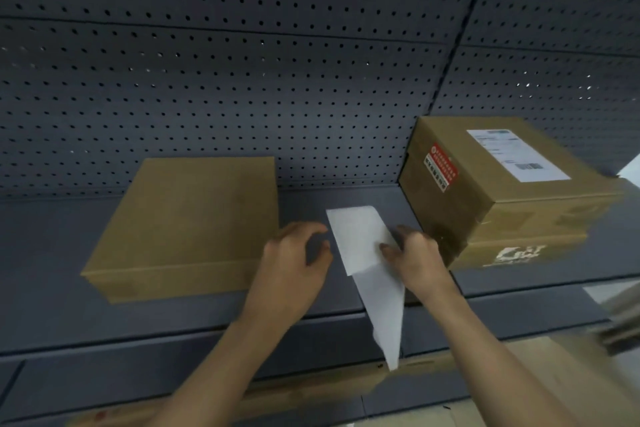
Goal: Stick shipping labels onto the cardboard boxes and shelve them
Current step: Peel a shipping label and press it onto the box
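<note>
A plain cardboard box [187, 218] with no label lies flat on the grey shelf [45, 253], left of centre. My right hand [412, 253] pinches a white shipping label [360, 236], whose backing sheet [384, 319] hangs down below it in front of the shelf edge. My left hand [294, 260] is at the label's left edge, fingers curled at it, right beside the plain box. A labelled cardboard box [502, 173], with a white label and a red sticker, sits on top of another flat box [519, 251] at the right.
A dark perforated back panel [242, 80] rises behind the shelf. Below the shelf edge, cardboard [519, 374] shows at the bottom right, blurred. A bare strip of shelf lies between the two box groups, under the label.
</note>
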